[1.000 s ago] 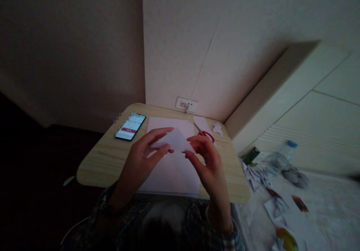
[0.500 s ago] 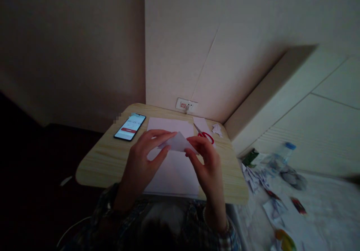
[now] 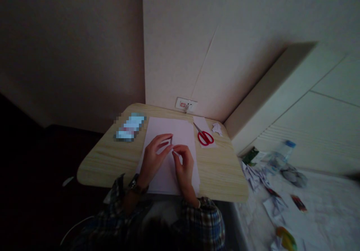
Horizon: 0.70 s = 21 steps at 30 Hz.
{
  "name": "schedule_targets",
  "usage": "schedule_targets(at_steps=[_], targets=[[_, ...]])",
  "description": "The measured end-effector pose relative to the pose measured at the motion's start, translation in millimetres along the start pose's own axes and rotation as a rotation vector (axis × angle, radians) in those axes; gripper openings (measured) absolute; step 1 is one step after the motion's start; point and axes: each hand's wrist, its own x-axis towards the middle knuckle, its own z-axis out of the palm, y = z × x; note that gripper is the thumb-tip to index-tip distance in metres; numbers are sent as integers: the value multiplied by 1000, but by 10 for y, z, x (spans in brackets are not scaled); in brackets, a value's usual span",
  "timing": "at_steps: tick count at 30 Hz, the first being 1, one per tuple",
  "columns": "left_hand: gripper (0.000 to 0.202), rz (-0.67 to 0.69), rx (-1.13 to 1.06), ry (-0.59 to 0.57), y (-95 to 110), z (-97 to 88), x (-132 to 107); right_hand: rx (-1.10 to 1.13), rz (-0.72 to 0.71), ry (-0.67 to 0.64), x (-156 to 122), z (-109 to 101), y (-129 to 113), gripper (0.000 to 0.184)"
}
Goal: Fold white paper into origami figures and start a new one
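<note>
Both hands work on a small piece of folded white paper (image 3: 171, 140), which shows nearly edge-on between them. My left hand (image 3: 154, 156) pinches it from the left with thumb and fingers. At its lower end the thumb and fingertips of my right hand (image 3: 184, 165) close on it too. Under the hands lies a stack of white paper sheets (image 3: 160, 125) on the small wooden table (image 3: 222, 168). Fingers hide much of the folded piece, so its full shape cannot be made out.
Red-handled scissors (image 3: 205, 138) rest on a paper strip (image 3: 200, 121) at the right, with a folded paper piece (image 3: 217, 129) beyond. A blurred phone (image 3: 131, 127) lies left. Beyond the table's right edge are a plastic bottle (image 3: 284, 153) and scattered papers (image 3: 254, 178).
The folded paper has turned from its flat face showing to nearly edge-on. My hands have drawn closer together, and my right hand has moved left, leaving the scissors in full view.
</note>
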Motion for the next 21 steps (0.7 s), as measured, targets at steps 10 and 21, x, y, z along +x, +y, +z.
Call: schedule_targets(at_steps=[10, 21], targets=[[33, -158, -150, 34, -235, -33, 8, -82, -82, -127, -2, 50, 105, 20], [26, -54, 25, -49, -267, -20, -47, -11, 54, -5, -11, 39, 109, 29]])
